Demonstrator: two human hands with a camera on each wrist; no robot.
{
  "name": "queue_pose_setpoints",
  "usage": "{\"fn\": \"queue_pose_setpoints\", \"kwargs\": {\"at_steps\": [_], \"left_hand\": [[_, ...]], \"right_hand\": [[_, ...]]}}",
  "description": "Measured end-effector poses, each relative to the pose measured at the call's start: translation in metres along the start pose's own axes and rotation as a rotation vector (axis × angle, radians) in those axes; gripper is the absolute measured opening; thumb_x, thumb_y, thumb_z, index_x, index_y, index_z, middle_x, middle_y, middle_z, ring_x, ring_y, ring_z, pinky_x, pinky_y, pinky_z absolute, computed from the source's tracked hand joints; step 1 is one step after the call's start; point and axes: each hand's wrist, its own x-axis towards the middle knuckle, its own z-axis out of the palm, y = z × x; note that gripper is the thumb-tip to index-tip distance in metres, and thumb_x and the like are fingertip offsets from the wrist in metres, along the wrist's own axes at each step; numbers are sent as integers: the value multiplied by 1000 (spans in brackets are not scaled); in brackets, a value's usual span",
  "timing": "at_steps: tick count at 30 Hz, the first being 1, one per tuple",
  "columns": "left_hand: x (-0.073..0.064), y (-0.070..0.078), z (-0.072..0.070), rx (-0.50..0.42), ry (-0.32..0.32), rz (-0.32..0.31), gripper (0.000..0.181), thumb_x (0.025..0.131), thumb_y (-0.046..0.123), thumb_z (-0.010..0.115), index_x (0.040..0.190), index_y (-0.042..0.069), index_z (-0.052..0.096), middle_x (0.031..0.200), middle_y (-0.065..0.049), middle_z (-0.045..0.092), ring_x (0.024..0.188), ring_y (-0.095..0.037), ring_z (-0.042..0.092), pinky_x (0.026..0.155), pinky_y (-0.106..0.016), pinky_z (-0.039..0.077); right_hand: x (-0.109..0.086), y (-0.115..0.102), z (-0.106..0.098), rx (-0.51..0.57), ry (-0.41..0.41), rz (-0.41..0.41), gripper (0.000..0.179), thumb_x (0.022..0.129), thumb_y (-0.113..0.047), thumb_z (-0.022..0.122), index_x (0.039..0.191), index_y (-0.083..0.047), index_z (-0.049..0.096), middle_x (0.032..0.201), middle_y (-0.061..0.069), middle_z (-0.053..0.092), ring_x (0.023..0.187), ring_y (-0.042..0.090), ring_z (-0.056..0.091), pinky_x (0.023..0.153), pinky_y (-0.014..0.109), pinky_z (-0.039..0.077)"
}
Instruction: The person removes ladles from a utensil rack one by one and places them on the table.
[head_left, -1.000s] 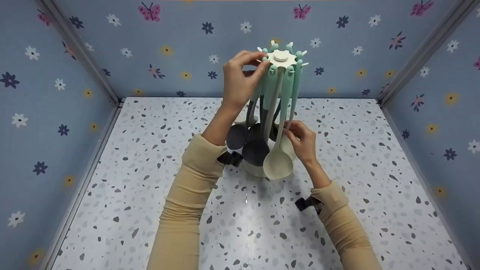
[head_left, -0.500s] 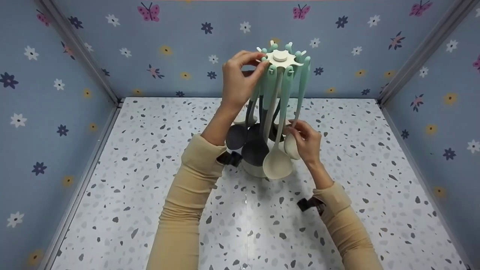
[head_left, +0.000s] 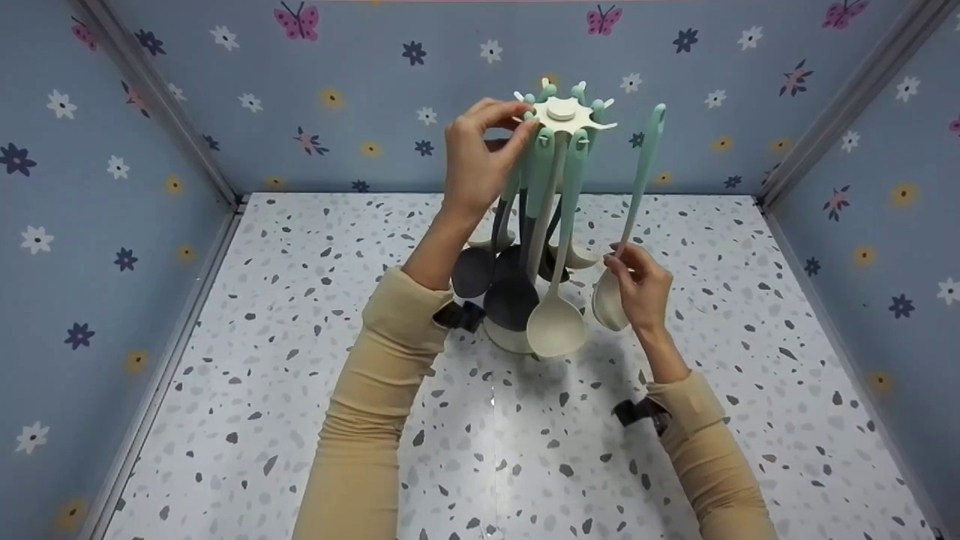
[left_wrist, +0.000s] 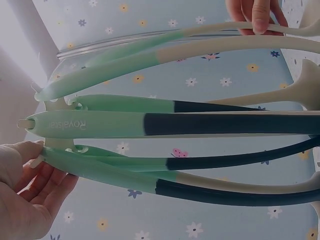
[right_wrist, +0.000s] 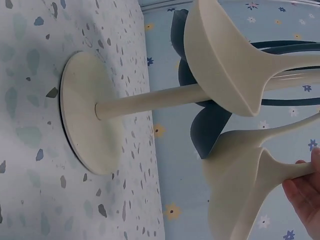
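Note:
A cream utensil rack stands upright, hung with several mint-handled utensils. My left hand pinches the edge of its top plate between thumb and fingers; the left wrist view shows that thumb beside a handle end. To the right of the rack, my right hand pinches the lower shaft of a cream ladle. Its mint handle points up, free of the hooks and leaning right. A second cream ladle hangs at the front, beside a dark ladle.
The rack's round base rests on a white speckled tabletop. Dark and cream utensil heads, such as the dark one at the left, ring the pole. Blue flowered panels enclose the back and sides.
The ladle in my right hand has come off its hook and moved right, away from the rack. My left hand stays on the top plate.

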Motion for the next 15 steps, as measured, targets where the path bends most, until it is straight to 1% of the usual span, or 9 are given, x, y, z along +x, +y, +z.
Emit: {"fn": "queue_pose_setpoints", "kwargs": {"at_steps": [1, 4, 8, 11, 15], "left_hand": [[0, 0, 0, 2, -2, -6, 19, 80, 9, 66, 95, -2, 66, 90, -8, 61, 82, -12, 58, 68, -20, 51], [0, -1, 0, 13, -2, 30, 18, 81, 10, 65, 95, -3, 66, 89, -9, 61, 81, -12, 58, 67, -21, 51], [0, -3, 0, 8, 7, 67, 18, 81, 8, 64, 94, -4, 66, 88, -8, 61, 79, -11, 59, 66, -20, 51], [0, -3, 0, 0, 13, 66, 18, 81, 8, 64, 94, -4, 66, 88, -8, 61, 79, -11, 59, 67, -19, 51], [-1, -3, 1, -11, 15, 66, 18, 81, 7, 64, 94, -5, 66, 87, -9, 60, 79, -12, 59, 67, -19, 51]], "right_hand": [[-1, 2, -2, -10, 1, 14, 13, 79, 9, 59, 91, 15, 59, 79, 23, 63, 71, 32, 62, 60, 19, 51], [-5, 17, -7, -18, -8, 52, 13, 79, 8, 60, 90, 14, 60, 77, 23, 63, 68, 34, 62, 58, 22, 52], [-12, 39, -13, -63, -37, 113, 13, 80, 1, 62, 90, 10, 61, 77, 19, 64, 67, 31, 62, 56, 22, 52], [-18, 48, -16, -109, -77, 163, 15, 81, -3, 62, 90, 9, 61, 77, 18, 64, 68, 29, 62, 56, 17, 51], [-25, 54, -21, -167, -156, 230, 15, 82, -5, 62, 88, 9, 61, 76, 17, 64, 65, 25, 60, 53, 14, 49]]}}
